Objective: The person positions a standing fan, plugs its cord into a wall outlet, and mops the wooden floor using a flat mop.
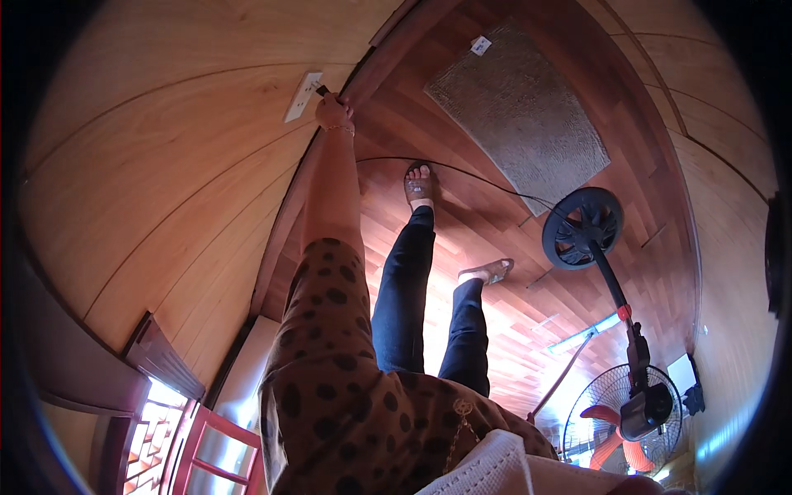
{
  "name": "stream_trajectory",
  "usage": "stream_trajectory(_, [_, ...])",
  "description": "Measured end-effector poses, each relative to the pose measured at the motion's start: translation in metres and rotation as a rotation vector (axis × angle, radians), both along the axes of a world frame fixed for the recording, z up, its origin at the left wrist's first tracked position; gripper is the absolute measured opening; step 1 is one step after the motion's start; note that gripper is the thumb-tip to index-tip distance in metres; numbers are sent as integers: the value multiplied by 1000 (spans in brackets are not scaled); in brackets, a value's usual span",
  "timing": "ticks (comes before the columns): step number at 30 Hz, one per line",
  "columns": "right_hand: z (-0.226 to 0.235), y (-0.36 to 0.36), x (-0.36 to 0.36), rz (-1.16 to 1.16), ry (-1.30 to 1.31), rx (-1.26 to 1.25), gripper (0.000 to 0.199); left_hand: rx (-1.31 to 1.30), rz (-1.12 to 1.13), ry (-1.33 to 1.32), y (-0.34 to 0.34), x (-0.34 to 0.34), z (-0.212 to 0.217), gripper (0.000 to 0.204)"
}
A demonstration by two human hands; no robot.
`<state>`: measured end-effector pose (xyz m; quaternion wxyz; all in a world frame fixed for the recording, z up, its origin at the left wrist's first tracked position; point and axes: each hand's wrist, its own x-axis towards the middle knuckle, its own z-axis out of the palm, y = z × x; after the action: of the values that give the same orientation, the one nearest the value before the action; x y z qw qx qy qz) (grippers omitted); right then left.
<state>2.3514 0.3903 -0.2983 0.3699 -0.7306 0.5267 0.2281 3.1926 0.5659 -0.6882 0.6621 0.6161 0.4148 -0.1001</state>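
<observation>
Wood floor [495, 216], panelled wall [206, 124] along its left edge; mat [520, 115] near far edge, standing fan [638, 355] near right edge. On my feed, left hand [334, 113] grips, at upper end of white outlet [302, 99], a black plug [322, 90]; can't tell how deep. I'd hold the plug's body, square to the outlet. Right hand out of frame, grip unknown.

- The left hand [334, 112] grips a small black plug [322, 91] at a white rectangular wall outlet [302, 97]; whether the prongs are seated is unclear.
- A thin black cable [462, 167] crosses the reddish-brown plank floor [388, 111] to a black, orange-bladed standing fan [646, 412].
- A grey-brown rectangular mat [528, 107] lies near the fan's round base.
</observation>
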Motion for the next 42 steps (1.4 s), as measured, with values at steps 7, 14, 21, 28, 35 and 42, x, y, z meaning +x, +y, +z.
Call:
stream_trajectory(7, [19,2,-7,-13,73,29,22,57,-75,-51,2,-21,-15,21])
stream_trajectory(14, [8,8,47,33,-20,-46,31,-58,44,-12,18,-14,-3,21])
stream_trajectory(21, [5,12,45,111,6,-42,35,11,185,31,32,-15,-11,18])
stream_trajectory(28, [3,16,68,-16,100,-84,33,-52,-93,-102,10,-8,8,19])
stream_trajectory(35, [-4,5,128,81,-36,-41,36,11,15,-108,28,-17,-9,19])
stream_trajectory(42, [-10,5,110,-199,116,43,39,-98,-54,-74,15,-7,-1,19])
